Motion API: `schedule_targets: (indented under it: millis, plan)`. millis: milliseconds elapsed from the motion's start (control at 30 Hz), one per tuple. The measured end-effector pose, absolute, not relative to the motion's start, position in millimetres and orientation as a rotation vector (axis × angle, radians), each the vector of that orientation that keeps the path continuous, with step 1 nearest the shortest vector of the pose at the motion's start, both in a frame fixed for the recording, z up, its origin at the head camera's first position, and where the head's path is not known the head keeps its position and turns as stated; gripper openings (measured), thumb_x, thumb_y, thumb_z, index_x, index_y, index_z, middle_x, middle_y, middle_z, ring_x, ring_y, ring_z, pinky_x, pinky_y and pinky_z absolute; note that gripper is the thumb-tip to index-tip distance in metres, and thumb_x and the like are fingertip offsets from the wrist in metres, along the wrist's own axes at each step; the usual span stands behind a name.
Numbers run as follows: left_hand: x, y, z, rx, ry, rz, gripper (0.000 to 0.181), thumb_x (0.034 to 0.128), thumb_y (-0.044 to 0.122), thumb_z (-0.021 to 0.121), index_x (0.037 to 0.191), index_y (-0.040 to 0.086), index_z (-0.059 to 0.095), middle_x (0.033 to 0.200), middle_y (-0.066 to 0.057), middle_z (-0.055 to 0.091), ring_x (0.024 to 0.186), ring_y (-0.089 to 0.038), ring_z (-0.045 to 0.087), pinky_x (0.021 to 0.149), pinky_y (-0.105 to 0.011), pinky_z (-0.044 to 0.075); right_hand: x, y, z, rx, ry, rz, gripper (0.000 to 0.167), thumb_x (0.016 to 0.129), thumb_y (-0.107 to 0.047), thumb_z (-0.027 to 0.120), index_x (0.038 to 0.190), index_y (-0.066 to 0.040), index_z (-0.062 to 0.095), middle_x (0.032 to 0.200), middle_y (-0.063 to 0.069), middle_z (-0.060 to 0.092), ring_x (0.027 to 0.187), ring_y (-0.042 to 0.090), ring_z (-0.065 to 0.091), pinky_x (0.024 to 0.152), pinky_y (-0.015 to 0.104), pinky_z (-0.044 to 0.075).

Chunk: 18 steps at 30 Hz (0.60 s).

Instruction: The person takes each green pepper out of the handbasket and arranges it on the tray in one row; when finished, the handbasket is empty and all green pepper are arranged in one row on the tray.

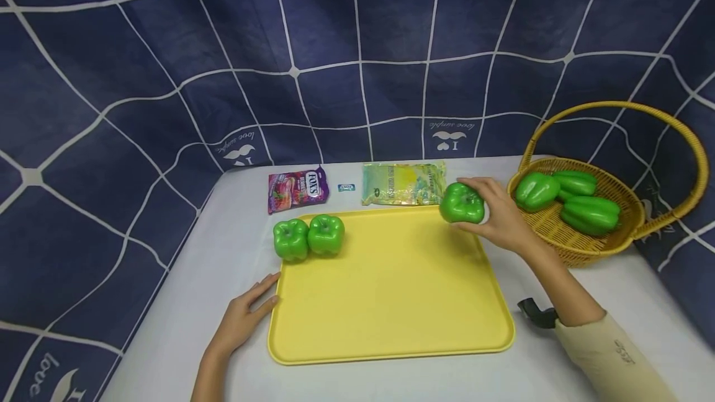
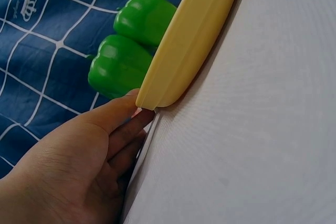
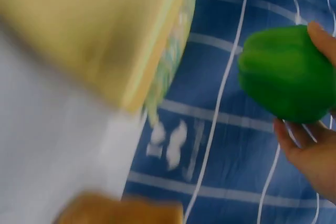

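My right hand point(image 1: 499, 214) grips a green bell pepper point(image 1: 462, 203) above the back right corner of the yellow tray point(image 1: 391, 290). In the right wrist view, thumb and fingers curve round that pepper point(image 3: 287, 74). Two more green peppers point(image 1: 291, 239) point(image 1: 326, 234) sit side by side at the tray's back left corner. My left hand point(image 1: 240, 321) lies by the tray's left edge, its fingers extended and touching the rim; the left wrist view has the fingertips against the tray's side point(image 2: 184, 45).
A wicker basket point(image 1: 628, 244) with a tall handle holds several green peppers point(image 1: 590, 214) at the right. Behind the tray lie a purple packet point(image 1: 297, 189), a small blue-white item point(image 1: 346, 187) and a yellow-green packet point(image 1: 403, 183). A dark curved object point(image 1: 537, 314) is under the right forearm.
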<state>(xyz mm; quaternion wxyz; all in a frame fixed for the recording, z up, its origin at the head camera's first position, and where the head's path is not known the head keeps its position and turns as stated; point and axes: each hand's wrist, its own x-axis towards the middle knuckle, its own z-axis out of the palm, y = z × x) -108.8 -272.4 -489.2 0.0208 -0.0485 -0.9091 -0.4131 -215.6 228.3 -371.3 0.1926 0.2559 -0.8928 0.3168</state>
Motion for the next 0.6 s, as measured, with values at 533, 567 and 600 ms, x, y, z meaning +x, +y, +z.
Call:
schedule_targets:
  millis: [533,567,600]
  plan:
    - [-109.9,-271.6,-489.8,-0.105,-2.838,-1.303,0.049,0.0877,0.043,0.059,0.133,0.028,0.050,0.141,-0.005,0.042,0.131,-0.034,0.032,0.108,-0.054,0.022,-239.2,107.9,-407.8,1.003,-2.856,0.898,0.086,0.067,-0.044,0.080,0.135,-0.008,0.042,0.122,0.011,0.050,0.103,0.024,0.053,0.081,0.038,0.051]
    - [-109.6,-271.6,-489.6,-0.104,-2.838,-1.305,0.048,0.0877,0.043,0.059,0.133,0.028,0.050,0.141,-0.005,0.042,0.131,-0.034,0.032,0.108,-0.054,0.022,-239.8,103.1,-409.0,1.018,-2.863,0.897,0.086,0.068,-0.044,0.080,0.136,-0.008,0.042,0.123,0.011,0.050,0.104,0.024,0.052,0.083,0.038,0.050]
    - [-109.3,-271.6,-489.3,-0.105,-2.837,-1.305,0.048,0.0877,0.043,0.059,0.133,0.028,0.051,0.140,-0.005,0.042,0.131,-0.034,0.032,0.108,-0.054,0.022,-240.0,98.5,-410.0,1.032,-2.867,0.889,0.085,0.068,-0.044,0.080,0.136,-0.009,0.041,0.124,0.012,0.049,0.106,0.024,0.052,0.085,0.038,0.050]
